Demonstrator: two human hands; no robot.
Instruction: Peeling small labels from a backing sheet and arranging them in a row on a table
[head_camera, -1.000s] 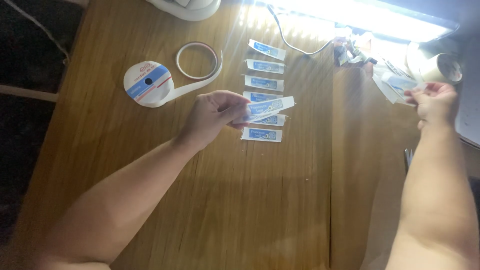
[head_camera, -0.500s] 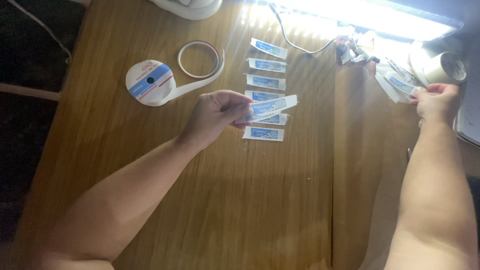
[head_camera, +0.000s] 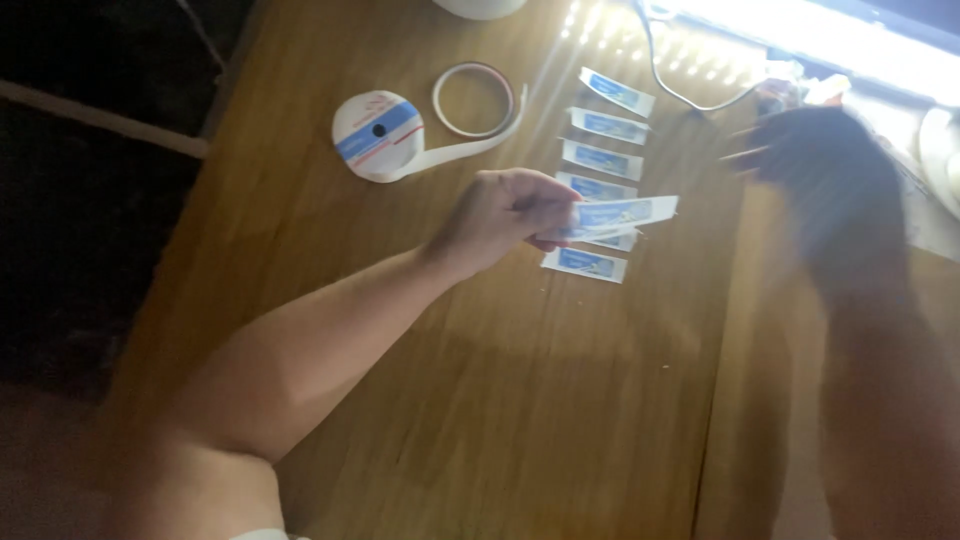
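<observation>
While seen from the head camera, the left hand (head_camera: 505, 212) reaches over the wooden worktop (head_camera: 480, 400), fingers pinched on a blue-and-white label strip (head_camera: 625, 212) held above a column of like labels (head_camera: 603, 160). Right hand (head_camera: 815, 165): raised, blurred, grip indeterminable. Tape roll (head_camera: 377, 134) lies nearby.

The right hand (head_camera: 810, 165) is a dark motion blur at the far right, so its fingers and anything in them cannot be told. The left hand (head_camera: 500, 215) hides part of the labels (head_camera: 600, 160) lying under it on the worktop (head_camera: 480, 400). A white object (head_camera: 480, 6) at the far edge is cut off. Glare washes out the far right corner.
</observation>
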